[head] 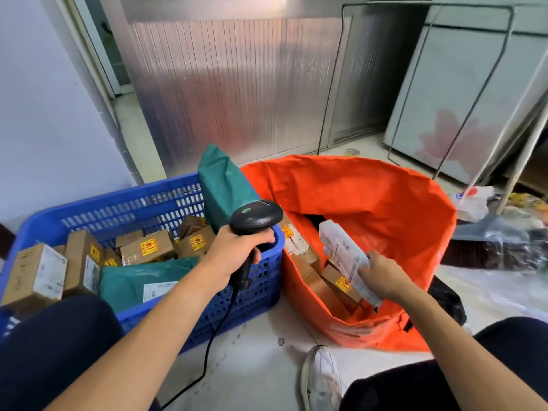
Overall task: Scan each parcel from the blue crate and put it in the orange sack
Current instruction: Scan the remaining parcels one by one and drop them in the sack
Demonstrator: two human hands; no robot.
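Your left hand (237, 253) is clamped round the grip of the black scanner (256, 216), fingers curled tight, holding it over the right edge of the blue crate (133, 203). The scanner's cable (213, 336) trails down to the floor (258, 357). Your right hand (382, 277) grips one white parcel (341, 250) by its lower end, thumb and fingers closed on it. That parcel hangs tilted over the open mouth of the orange sack (370, 197). Print shows on the parcel, but it is too blurred to read.

In the crate you have two soft parcels. An upright green bag (222, 185) stands at the far right corner, and a flat green bag (133, 283) lies at the near side with a white label you cannot make out. Beside them lie at least six cardboard boxes (160, 253), several wearing a yellow sticker with a red mark whose words are not legible. The leftmost box (26, 277) carries dark handwriting on its side, also unreadable.

Inside the sack sit at least four brown boxes (330, 274), two showing the same yellow sticker. One white shoe (320, 378) rests on the floor in front of the sack.
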